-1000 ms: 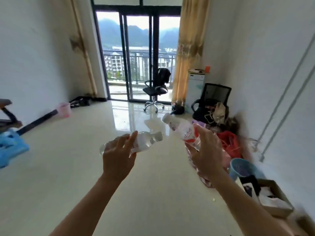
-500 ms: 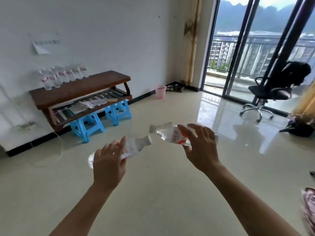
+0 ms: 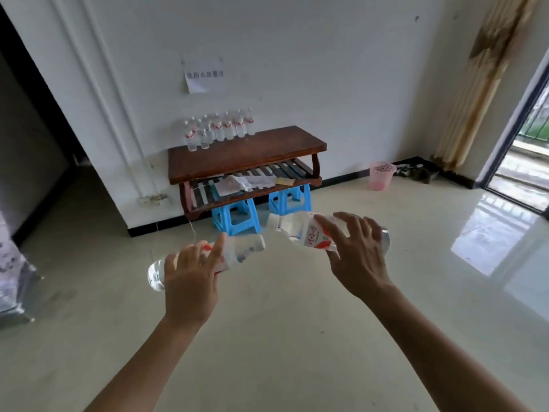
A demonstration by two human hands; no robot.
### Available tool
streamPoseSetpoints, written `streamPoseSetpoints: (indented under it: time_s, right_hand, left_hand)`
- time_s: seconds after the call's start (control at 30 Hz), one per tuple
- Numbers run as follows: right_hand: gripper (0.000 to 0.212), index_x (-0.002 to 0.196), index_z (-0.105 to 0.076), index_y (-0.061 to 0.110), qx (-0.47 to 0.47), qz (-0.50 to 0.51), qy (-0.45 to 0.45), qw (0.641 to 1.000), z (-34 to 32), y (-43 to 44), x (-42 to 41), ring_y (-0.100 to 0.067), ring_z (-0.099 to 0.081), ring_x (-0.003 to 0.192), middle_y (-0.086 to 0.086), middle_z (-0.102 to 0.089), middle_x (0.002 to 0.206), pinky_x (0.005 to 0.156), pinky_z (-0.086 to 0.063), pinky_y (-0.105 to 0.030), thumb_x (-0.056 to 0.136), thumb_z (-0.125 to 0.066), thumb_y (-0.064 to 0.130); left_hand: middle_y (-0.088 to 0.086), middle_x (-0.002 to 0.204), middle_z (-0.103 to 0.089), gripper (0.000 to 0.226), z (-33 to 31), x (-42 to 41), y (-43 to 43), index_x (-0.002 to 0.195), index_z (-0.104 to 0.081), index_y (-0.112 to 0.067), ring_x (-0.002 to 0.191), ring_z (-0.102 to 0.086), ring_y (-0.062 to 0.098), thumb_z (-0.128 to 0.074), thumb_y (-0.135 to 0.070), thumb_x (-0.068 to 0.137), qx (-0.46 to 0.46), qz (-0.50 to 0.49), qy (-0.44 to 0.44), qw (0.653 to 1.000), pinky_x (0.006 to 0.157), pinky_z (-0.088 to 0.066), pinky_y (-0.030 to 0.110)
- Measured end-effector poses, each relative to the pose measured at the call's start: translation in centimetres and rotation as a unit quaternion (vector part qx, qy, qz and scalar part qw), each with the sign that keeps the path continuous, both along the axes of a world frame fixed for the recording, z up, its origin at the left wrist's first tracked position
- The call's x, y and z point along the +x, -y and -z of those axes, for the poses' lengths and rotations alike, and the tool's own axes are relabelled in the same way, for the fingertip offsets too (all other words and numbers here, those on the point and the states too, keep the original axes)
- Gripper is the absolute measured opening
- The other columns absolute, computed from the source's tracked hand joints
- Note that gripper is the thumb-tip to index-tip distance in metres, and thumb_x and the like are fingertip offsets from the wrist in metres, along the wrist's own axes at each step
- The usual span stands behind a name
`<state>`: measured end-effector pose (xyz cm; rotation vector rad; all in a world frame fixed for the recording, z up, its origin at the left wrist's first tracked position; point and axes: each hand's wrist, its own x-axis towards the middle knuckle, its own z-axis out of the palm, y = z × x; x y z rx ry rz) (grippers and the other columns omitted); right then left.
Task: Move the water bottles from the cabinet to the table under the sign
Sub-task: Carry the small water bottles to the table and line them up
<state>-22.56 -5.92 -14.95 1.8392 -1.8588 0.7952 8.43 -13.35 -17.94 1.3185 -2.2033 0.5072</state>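
My left hand [image 3: 190,281] grips a clear water bottle [image 3: 240,252] lying sideways, cap pointing right. My right hand [image 3: 356,257] grips a second water bottle [image 3: 300,230] with a red-and-white label, cap pointing left. Both are held in front of me above the floor. Ahead against the white wall stands a brown wooden table [image 3: 246,156], under a paper sign [image 3: 203,75]. Several water bottles [image 3: 219,130] stand upright in rows at the table's back left.
The table rests on two blue plastic stools [image 3: 234,215]; papers lie on its slatted lower shelf [image 3: 246,182]. A pink waste basket [image 3: 381,175] stands to the right by the wall. A dark doorway [image 3: 32,138] opens at the left, a balcony door [image 3: 523,162] at the right.
The view has swung left from the balcony door to face the table and sign, now nearer and centred. Both hands keep holding their bottles in the same pose.
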Motion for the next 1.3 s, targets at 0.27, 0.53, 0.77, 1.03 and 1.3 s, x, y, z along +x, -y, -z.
streamPoseSetpoints:
  time_s: [0.27, 0.53, 0.77, 1.03, 1.3]
  right_hand:
    - [0.096, 0.144, -0.041, 0.035, 0.029, -0.053, -0.058, 0.996, 2.0, 16.8, -1.1, -0.039, -0.059, 0.115, -0.017, -0.058, 0.13, 0.102, -0.042, -0.06, 0.065, -0.094, 0.02]
    - [0.095, 0.141, -0.047, 0.034, 0.015, -0.042, -0.085, 0.995, 0.1, 38.5, -6.3, -0.036, -0.057, 0.116, -0.014, -0.056, 0.132, 0.107, -0.038, -0.055, 0.061, -0.096, 0.016]
    - [0.092, 0.142, -0.047, 0.031, -0.022, -0.013, -0.062, 0.998, -0.1, 51.9, -11.5, -0.034, -0.05, 0.121, -0.016, -0.056, 0.134, 0.115, -0.022, -0.051, 0.064, -0.094, 0.012]
    - [0.096, 0.139, -0.046, 0.03, -0.039, -0.026, -0.018, 0.999, 3.1, 71.7, -17.9, -0.037, -0.057, 0.116, -0.015, -0.058, 0.131, 0.113, -0.031, -0.059, 0.06, -0.097, 0.011]
    - [0.09, 0.142, -0.042, 0.033, -0.014, -0.08, 0.07, 0.994, 0.9, 92.4, -22.1, -0.035, -0.056, 0.124, -0.012, -0.058, 0.134, 0.114, -0.035, -0.061, 0.069, -0.088, 0.006]
  left_hand:
    - [0.019, 0.121, -0.06, 0.094, 3.4, -1.1, 14.4, 0.153, -0.039, -0.021, 0.109, -0.057, 0.039, -0.081, -0.004, 0.07, 0.01, -0.037, -0.009, 0.999, 0.087, -0.044, 0.057]
    - [0.019, 0.123, -0.06, 0.089, 0.3, -4.7, 37.2, 0.155, -0.038, -0.018, 0.112, -0.057, 0.039, -0.082, -0.014, 0.077, 0.021, -0.037, -0.041, 0.998, 0.086, -0.048, 0.057]
    - [0.015, 0.122, -0.059, 0.084, -2.2, -9.4, 53.1, 0.154, -0.04, -0.02, 0.112, -0.056, 0.035, -0.079, -0.013, 0.08, 0.002, -0.006, -0.043, 0.999, 0.09, -0.048, 0.056]
    - [0.014, 0.12, -0.063, 0.091, 0.4, -17.3, 71.3, 0.153, -0.041, -0.02, 0.107, -0.062, 0.034, -0.085, -0.013, 0.074, 0.033, 0.007, -0.049, 0.998, 0.085, -0.055, 0.056]
    - [0.0, 0.115, -0.068, 0.087, -3.1, -22.3, 88.3, 0.149, -0.045, -0.017, 0.102, -0.068, 0.021, -0.088, -0.02, 0.074, 0.049, 0.008, -0.113, 0.992, 0.084, -0.057, 0.043]
